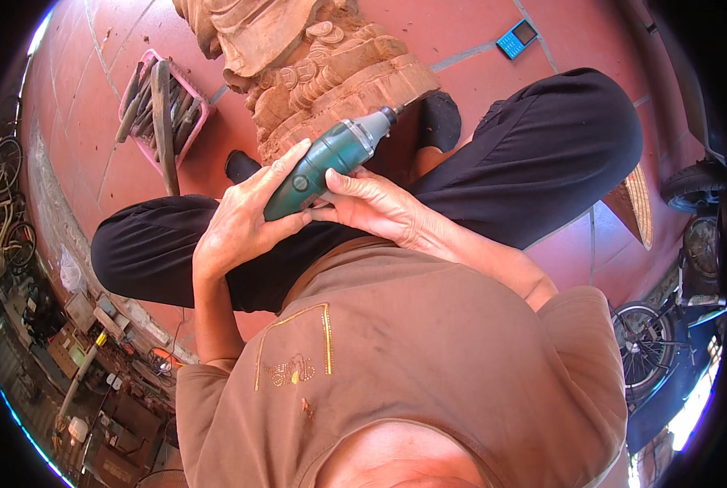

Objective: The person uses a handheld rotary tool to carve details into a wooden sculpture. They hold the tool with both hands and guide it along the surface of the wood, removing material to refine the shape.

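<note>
A green and grey rotary grinder (331,159) points up and to the right, its tip against the lower edge of a carved wooden figure (323,65). My left hand (245,215) wraps around the tool's green body from the left. My right hand (372,203) grips the tool's lower end from the right, fingers under it. I sit on the floor with legs in black trousers (534,154) folded around the carving's base.
A pink tray (191,134) of chisels and a long wooden handle lies at the upper left on the red tiled floor (461,32). A blue mobile phone (516,38) lies at the upper right. Bicycle wheels and a conical hat stand at the right edge.
</note>
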### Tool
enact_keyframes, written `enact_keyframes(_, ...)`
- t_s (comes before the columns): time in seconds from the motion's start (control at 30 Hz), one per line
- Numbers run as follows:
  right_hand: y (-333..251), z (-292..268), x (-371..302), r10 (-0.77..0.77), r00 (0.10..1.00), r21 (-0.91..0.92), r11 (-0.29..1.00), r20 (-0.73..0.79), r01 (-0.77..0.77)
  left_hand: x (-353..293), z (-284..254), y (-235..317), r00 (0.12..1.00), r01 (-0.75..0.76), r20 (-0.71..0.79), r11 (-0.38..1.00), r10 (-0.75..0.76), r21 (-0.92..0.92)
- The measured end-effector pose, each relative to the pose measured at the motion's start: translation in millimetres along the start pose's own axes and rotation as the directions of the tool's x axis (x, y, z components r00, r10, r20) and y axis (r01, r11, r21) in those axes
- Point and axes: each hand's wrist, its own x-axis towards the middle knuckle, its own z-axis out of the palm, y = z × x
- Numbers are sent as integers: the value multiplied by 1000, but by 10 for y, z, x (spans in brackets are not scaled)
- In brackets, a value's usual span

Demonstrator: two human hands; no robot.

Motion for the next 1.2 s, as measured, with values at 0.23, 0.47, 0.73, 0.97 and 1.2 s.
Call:
enact_keyframes(0.23, 10, 8, -19, 0, 1000, 9, 1000, -22, 0, 6, -8, 7, 1000, 20, 18, 1000, -20, 18)
enact_keyframes(0.47, 4, 13, 2, -3, 1000, 15, 1000, -3, 3, -1, 5, -9, 1000, 5, -8, 1000, -5, 10)
enact_keyframes(0.73, -10, 23, 10, -7, 1000, 5, 1000, -12, 7, 10, 1, -19, 1000, -2, -13, 1000, 2, 10)
enact_keyframes(0.97, -22, 13, 28, 2, 1000, 0, 1000, 0, -2, 20, -9, -11, 1000, -12, -24, 1000, 12, -5)
enact_keyframes(1.2, -28, 36, 56, -14, 1000, -8, 1000, -13, 14, 32, -20, -9, 999, -11, -31, 1000, 11, -7)
